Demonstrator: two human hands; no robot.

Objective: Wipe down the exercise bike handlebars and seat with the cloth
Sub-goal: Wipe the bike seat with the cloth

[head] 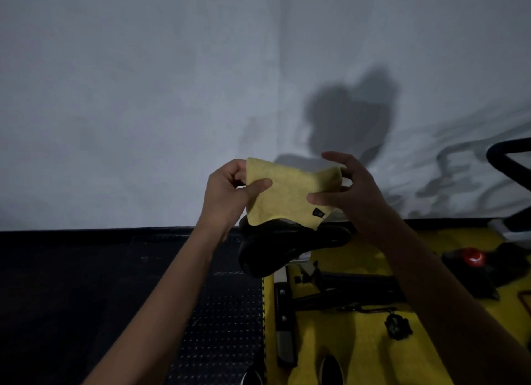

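Observation:
A yellow cloth with a small dark tag hangs spread between my two hands, in front of a pale wall. My left hand pinches its left edge with thumb on the front. My right hand pinches its upper right corner, thumb pressed on the front. Just below the cloth is the black bike seat, partly covered by the cloth's lower edge. A black handlebar curves in at the far right edge, well away from both hands.
The bike frame with a red knob stands on a yellow mat. Dark studded flooring lies to the left. My shoes show at the bottom. A small black object lies on the mat.

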